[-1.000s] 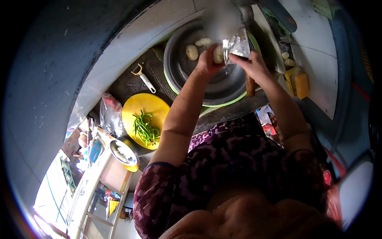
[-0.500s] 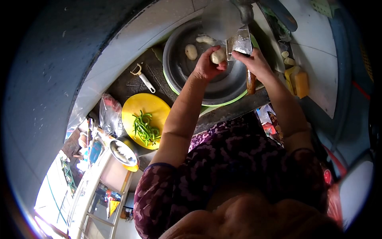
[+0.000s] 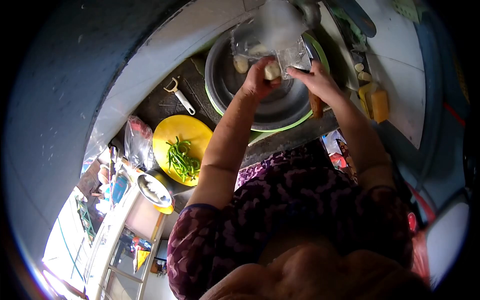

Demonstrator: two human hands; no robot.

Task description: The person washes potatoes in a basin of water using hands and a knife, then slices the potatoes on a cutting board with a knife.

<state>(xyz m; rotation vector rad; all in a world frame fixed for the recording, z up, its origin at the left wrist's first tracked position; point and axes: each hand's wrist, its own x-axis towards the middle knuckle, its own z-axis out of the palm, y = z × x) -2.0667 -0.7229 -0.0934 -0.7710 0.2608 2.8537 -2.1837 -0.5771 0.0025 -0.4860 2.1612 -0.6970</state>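
My left hand (image 3: 257, 82) is closed around a pale peeled potato (image 3: 272, 71) above a dark grey basin (image 3: 216, 92). My right hand (image 3: 322, 84) grips a cleaver, its wet, shiny blade (image 3: 294, 56) beside the potato and its wooden handle (image 3: 316, 105) pointing toward my body. Whether blade and potato touch, I cannot tell. Water (image 3: 280, 25) falls as a blur from the tap (image 3: 312, 16) and splashes off the blade. Inside the basin lie another potato (image 3: 240, 64) and a pale piece (image 3: 258, 49), partly behind the spray.
Left of the basin lie a white-handled peeler (image 3: 184, 100) and a yellow round board (image 3: 162, 131) bearing green pepper strips (image 3: 183, 160). A plastic bag (image 3: 137, 142) and a metal bowl (image 3: 154, 191) are farther left. An orange-yellow block (image 3: 380, 106) stands at right.
The cleaver blade has shifted left and up under the water, which now splashes widely over the basin. My right hand has turned slightly with it; the potato stays in my left hand.
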